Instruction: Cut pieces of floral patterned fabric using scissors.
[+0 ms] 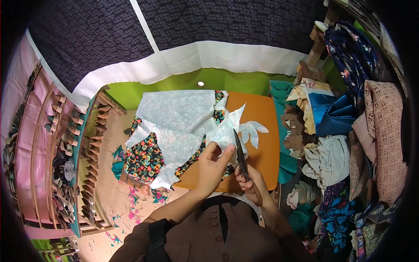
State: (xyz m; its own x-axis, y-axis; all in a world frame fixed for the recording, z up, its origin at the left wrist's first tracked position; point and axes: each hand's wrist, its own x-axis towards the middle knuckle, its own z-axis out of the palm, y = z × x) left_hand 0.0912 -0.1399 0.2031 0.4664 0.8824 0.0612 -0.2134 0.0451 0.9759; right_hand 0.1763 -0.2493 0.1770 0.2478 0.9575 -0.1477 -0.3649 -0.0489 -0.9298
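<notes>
A pair of dark scissors [241, 156] is in my right hand [249, 182], blades pointing up and away from me. My left hand [214, 162] pinches a pale piece of fabric [221, 132] between thumb and fingers, just left of the blades. The blades lie close against that piece; whether they are biting into it I cannot tell. Beneath and left of my hands spreads a large black floral fabric [146, 158], mostly showing its pale reverse side, with jagged cut edges. To the right of the blades lies a pale leaf-shaped cutout [254, 131].
An orange table [262, 170] bears the cloth. Piled fabrics [334, 153] crowd the right side, beside a teal cloth [286, 163]. Racks of shoe-like pieces [91, 161] line the left. Colourful scraps [133, 203] litter the floor. A dark patterned curtain [227, 26] hangs ahead.
</notes>
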